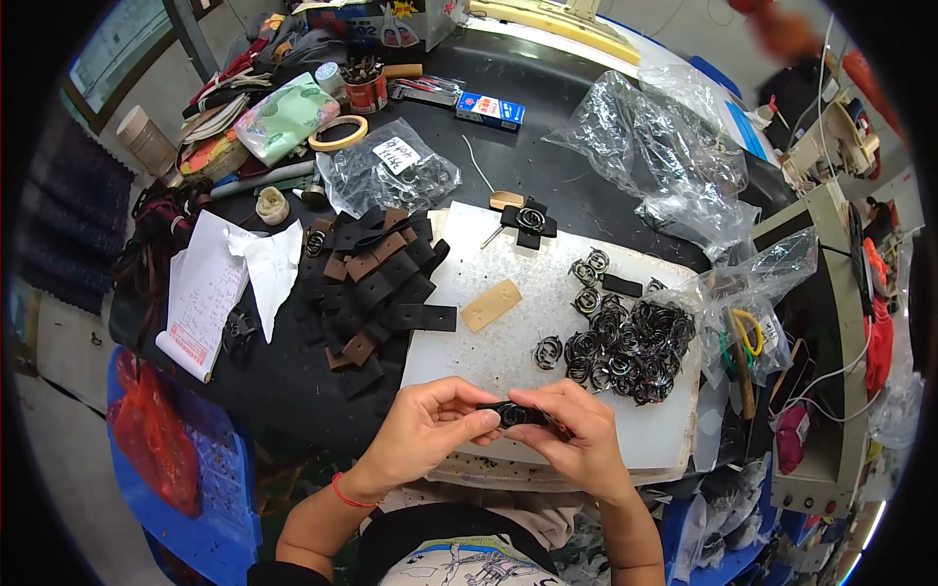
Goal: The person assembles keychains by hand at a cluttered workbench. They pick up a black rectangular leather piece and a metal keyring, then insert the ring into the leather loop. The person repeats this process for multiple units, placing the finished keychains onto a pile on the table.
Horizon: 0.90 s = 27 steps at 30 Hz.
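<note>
Pinching, head view: left hand [422, 432] and right hand [580, 436] both grip a small black leather-like strap with dark shiny rings [515, 414], over near edge of white rectangular board [445, 344]. Probably best: strap flat, thumbs close, rings centred.

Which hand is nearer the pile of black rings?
Right. The right hand is just below and left of the ring pile; the left hand is farther left.
</note>
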{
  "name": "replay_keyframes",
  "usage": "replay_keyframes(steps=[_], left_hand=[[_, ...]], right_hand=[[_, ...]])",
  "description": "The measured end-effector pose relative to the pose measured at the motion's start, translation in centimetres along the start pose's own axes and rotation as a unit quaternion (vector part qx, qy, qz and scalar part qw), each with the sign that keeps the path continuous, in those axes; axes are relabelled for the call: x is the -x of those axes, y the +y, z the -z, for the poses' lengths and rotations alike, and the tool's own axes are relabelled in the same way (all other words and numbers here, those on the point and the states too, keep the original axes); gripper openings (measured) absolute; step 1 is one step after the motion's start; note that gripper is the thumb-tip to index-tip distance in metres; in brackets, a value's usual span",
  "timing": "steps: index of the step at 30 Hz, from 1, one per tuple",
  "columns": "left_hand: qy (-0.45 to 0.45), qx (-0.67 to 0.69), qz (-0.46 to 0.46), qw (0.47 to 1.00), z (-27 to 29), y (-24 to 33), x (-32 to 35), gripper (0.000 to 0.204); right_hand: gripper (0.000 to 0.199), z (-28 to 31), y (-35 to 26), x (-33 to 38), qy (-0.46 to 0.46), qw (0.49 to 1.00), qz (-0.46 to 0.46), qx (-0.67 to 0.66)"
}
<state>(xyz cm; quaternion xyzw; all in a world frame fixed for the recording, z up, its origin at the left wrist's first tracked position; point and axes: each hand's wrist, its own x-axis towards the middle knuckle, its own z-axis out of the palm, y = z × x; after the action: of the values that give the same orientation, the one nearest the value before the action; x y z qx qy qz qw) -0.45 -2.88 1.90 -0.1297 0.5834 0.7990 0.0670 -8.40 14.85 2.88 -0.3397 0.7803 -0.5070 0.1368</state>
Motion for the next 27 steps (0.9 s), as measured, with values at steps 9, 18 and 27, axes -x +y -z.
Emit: replay_keyframes(steps=[9, 18, 27], left_hand=[[0.040, -0.172, -0.154, 0.972, 0.5, 4.0, -10.3, 0.013], [0.102, -0.449, -0.354, 0.814, -1.3, 4.4, -12.2, 0.025], [-0.029, 0.140, -0.015, 0.990, -5.6, -2.3, -4.0, 0.041]], right_hand=[[0.043, 2.4, 1.1, -0.3, 0.160, 0.966, -0.010, 0.202], [0.022, 4.5, 5.0, -1.5, 0.241, 0.917, -0.007, 0.318], [0.047, -1.3, 1.0, 0.6, 0.230, 0.965, 0.060, 0.113]])
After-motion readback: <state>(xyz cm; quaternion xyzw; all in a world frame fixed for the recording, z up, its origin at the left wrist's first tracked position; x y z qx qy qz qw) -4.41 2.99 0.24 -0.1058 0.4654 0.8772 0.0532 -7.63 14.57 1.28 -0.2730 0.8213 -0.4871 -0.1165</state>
